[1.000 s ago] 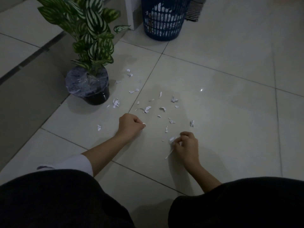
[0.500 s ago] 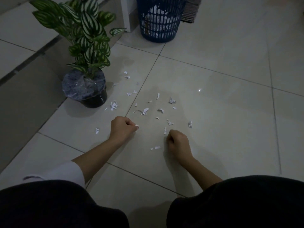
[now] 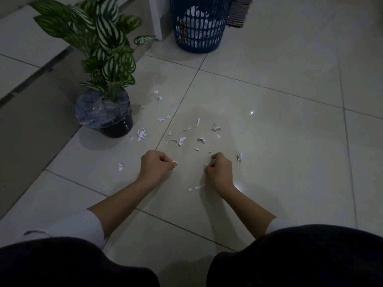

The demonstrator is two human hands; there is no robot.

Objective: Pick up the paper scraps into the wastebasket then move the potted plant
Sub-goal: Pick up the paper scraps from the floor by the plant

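Several white paper scraps (image 3: 182, 140) lie scattered on the pale tiled floor ahead of me. My left hand (image 3: 156, 164) rests on the floor as a fist, with a bit of white paper showing at its fingertips. My right hand (image 3: 219, 167) is also curled, pinching scraps at its fingertips; two scraps (image 3: 196, 187) lie just behind it. The potted plant (image 3: 105, 112), striped green leaves in a dark pot wrapped in plastic, stands at the left. The blue mesh wastebasket (image 3: 200, 23) holding white paper stands at the far top.
A grey step or ledge (image 3: 31, 112) runs along the left beside the plant. A white post (image 3: 158, 15) stands left of the wastebasket, a ribbed mat (image 3: 238, 13) right of it. My dark-clothed knees (image 3: 290, 257) fill the bottom edge.
My right hand left a long scrap on the floor and moved forward to scraps farther out, closing on them. My left hand stayed a fist. The view shifted slightly.
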